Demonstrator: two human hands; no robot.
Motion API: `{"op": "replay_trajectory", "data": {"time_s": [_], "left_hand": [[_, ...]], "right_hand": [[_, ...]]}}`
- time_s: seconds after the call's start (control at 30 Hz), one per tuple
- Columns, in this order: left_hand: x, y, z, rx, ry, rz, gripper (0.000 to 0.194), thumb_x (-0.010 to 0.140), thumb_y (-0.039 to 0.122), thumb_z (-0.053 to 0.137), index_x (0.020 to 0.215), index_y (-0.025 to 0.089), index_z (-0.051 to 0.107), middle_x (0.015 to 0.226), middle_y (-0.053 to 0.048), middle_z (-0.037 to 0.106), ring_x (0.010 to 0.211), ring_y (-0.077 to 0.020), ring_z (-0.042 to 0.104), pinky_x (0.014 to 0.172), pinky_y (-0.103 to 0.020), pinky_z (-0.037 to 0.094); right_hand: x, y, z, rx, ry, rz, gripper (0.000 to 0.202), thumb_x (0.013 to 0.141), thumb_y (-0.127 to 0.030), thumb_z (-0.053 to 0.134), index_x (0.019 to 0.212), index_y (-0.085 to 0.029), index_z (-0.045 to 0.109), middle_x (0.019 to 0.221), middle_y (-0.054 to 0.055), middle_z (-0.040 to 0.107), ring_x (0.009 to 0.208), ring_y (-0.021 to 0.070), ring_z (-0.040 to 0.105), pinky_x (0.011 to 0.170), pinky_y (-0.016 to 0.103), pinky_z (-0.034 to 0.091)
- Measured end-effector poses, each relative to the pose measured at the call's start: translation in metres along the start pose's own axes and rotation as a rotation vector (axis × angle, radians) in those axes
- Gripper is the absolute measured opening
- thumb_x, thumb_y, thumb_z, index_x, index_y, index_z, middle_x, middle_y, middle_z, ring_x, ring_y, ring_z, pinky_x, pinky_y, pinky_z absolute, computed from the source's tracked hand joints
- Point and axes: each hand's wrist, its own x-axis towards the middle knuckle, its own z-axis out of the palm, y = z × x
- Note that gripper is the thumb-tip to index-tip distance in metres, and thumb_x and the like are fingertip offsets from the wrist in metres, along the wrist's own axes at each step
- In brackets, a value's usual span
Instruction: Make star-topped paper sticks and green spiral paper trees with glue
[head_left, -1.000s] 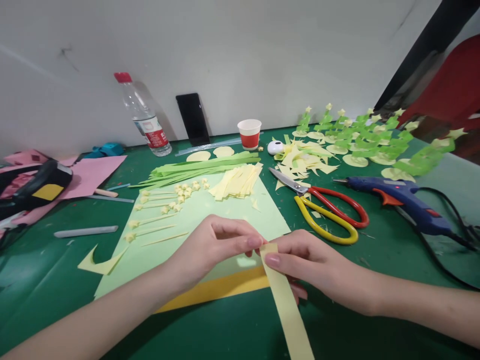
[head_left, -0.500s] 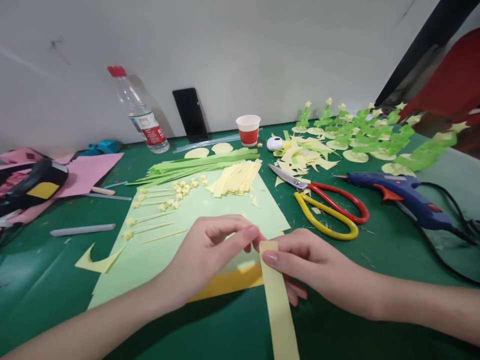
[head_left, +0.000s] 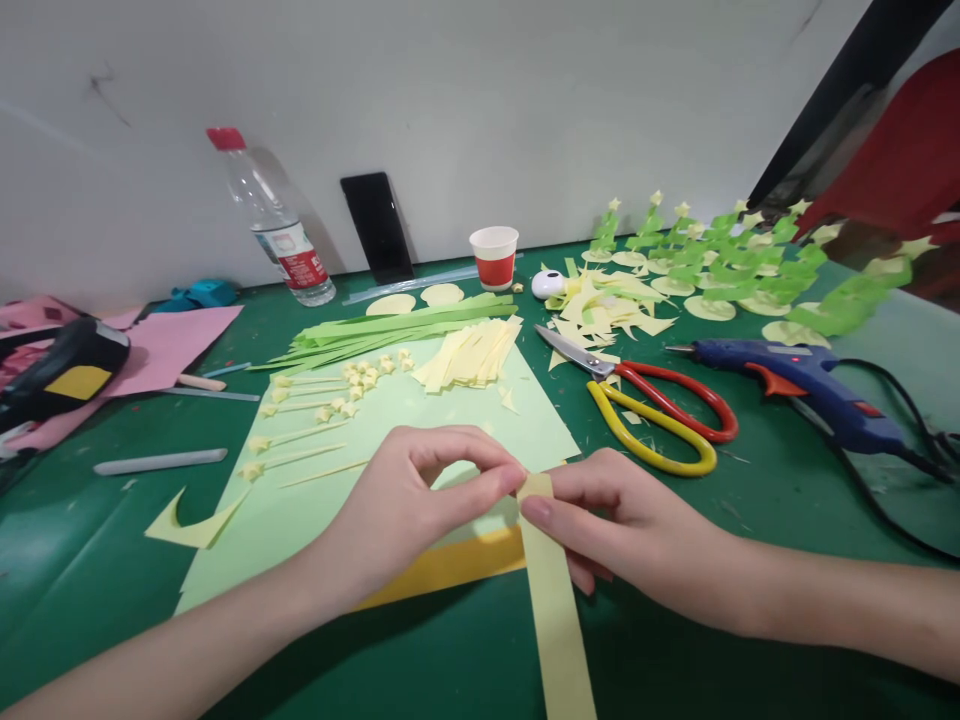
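Observation:
A long pale yellow paper strip (head_left: 559,610) hangs down toward the bottom edge from between my hands. My right hand (head_left: 630,540) grips its upper end, thumb in front and fingers behind. My left hand (head_left: 427,500) pinches at the strip's top left corner with thumb and index finger together. Under the left hand lie light green paper sheets (head_left: 300,540) over an orange-yellow sheet (head_left: 442,570). Small folded paper stars (head_left: 360,375) lie on the green sheets, some on thin sticks. A fan of pale yellow strips (head_left: 472,355) lies beyond the hands.
Scissors (head_left: 660,415) and a blue glue gun (head_left: 795,385) lie at right. Behind stand a paper cup (head_left: 495,260), a phone (head_left: 377,230), a water bottle (head_left: 289,245) and several green paper plants (head_left: 720,260). Green strips (head_left: 360,330) and a tape measure (head_left: 67,370) lie left.
My left thumb and index finger have closed together at the strip's top corner. The right hand keeps its hold. The whole view has shifted slightly.

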Motion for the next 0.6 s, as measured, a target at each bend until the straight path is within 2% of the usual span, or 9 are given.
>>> {"op": "replay_trajectory", "data": {"time_s": [0.2,0.4,0.6], "left_hand": [[0.0009,0.0010,0.0000,-0.019,0.002,-0.049,0.014,0.071,0.019,0.064,0.058,0.020,0.068,0.061,0.005,0.065,0.057,-0.0091,0.054,0.059,-0.020,0.044],[0.0006,0.0057,-0.0004,-0.054,-0.056,-0.104,0.012,0.068,0.018,0.069,0.056,0.021,0.068,0.058,0.007,0.064,0.056,-0.0074,0.053,0.056,-0.017,0.042],[-0.0007,0.0063,0.0006,-0.062,-0.079,-0.138,0.012,0.065,0.017,0.071,0.055,0.020,0.065,0.057,0.007,0.061,0.057,-0.0070,0.054,0.058,-0.016,0.042]], "right_hand": [[-0.0016,0.0025,0.0028,-0.106,0.055,-0.078,0.038,0.085,-0.029,0.037,0.049,-0.016,0.031,0.044,-0.005,0.034,0.042,0.0042,0.029,0.041,0.018,0.022],[-0.0031,0.0042,0.0070,-0.169,0.073,-0.122,0.036,0.084,-0.028,0.037,0.050,-0.017,0.027,0.043,-0.006,0.026,0.039,0.0029,0.021,0.036,0.017,0.017],[-0.0040,0.0041,0.0079,-0.220,0.109,-0.137,0.036,0.081,-0.028,0.043,0.050,-0.015,0.031,0.045,-0.007,0.023,0.043,0.0033,0.019,0.037,0.016,0.016]]}}
